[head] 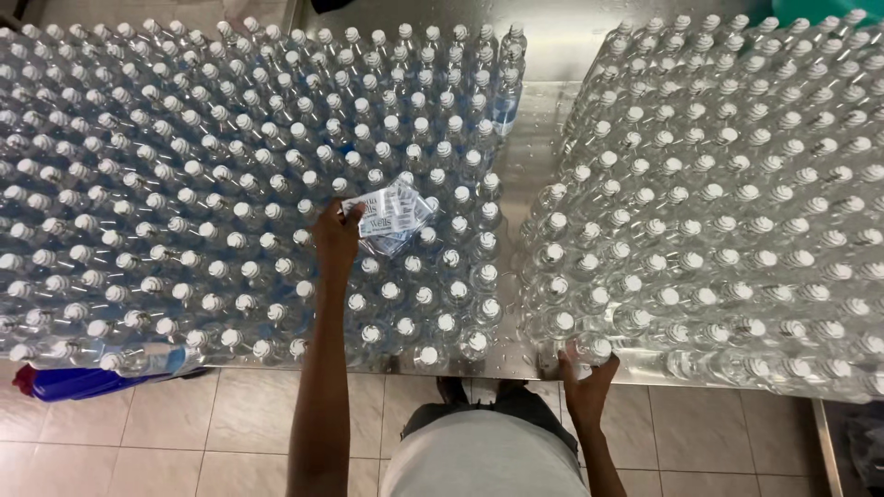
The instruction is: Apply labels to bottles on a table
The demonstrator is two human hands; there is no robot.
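Head view, looking down: we see a steel table packed with two big blocks of clear capped bottles — one block on the left, one on the right, with a bare strip between. The left hand reaches over the left block, fingers closed on a bundle of white printed labels just above the caps. The right hand rests fingers spread on the table's near edge, touching the right block's front bottles.
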